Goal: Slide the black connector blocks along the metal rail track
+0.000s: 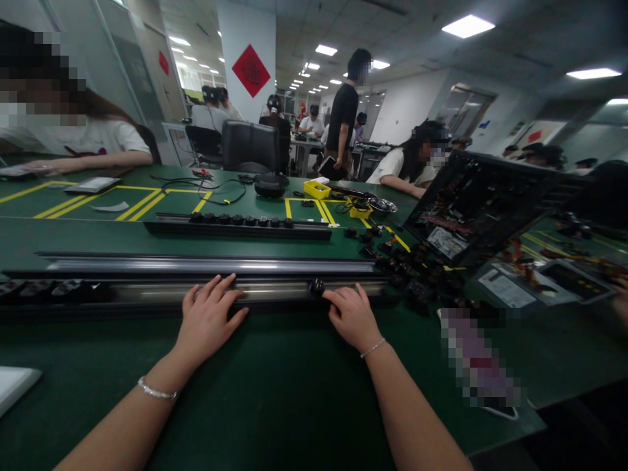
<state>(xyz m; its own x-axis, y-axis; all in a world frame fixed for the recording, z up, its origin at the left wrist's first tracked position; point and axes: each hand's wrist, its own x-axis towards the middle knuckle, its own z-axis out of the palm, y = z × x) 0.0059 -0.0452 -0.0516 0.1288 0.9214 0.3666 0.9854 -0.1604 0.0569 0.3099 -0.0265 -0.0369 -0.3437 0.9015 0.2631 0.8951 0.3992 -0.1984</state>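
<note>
Left fingers [226, 283] on rail [277, 290], small black part [316, 286]

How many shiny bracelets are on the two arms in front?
2. One bracelet on the wrist of the left hand, and a thinner bracelet on the wrist of the right hand. None seems hidden.

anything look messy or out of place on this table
Yes: black parts lie heaped loosely near the right ends of the two nearer rails, unlike the neat row in the far rail. No spill is evident.
</note>
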